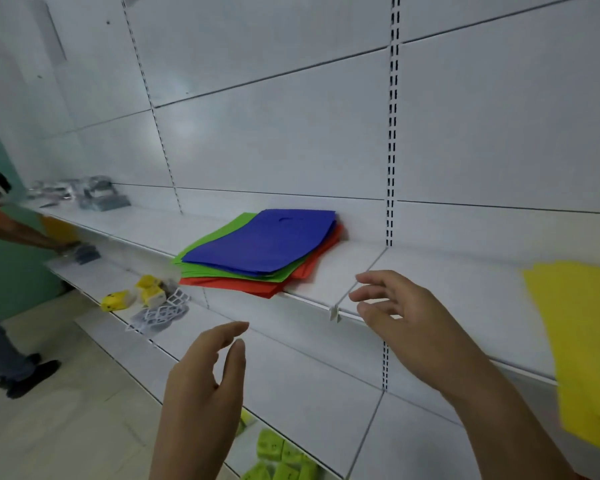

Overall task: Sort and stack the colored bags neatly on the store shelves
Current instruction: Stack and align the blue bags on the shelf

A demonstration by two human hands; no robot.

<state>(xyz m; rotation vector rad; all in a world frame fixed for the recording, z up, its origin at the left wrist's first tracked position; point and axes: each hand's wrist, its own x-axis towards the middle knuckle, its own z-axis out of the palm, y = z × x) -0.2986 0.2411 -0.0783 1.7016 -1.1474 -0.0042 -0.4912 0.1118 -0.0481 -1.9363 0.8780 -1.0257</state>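
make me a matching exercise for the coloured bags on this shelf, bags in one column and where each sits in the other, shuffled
Column A:
1. blue bags
2. green bags
3. red bags
4. yellow bags

Column B:
a. bottom of the mixed stack
b. apart, on the shelf at far right
c. top of the mixed stack
d. middle of the mixed stack

Pairs: 1-c, 2-d, 3-a, 4-b

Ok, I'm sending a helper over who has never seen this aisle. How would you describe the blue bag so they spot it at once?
Find the white wall shelf at about hand height, just left of the slotted upright. A mixed pile of flat bags lies there against the back panel. The blue bag is the top sheet, lying over the green bags and red bags, well apart from the yellow bags to the right.
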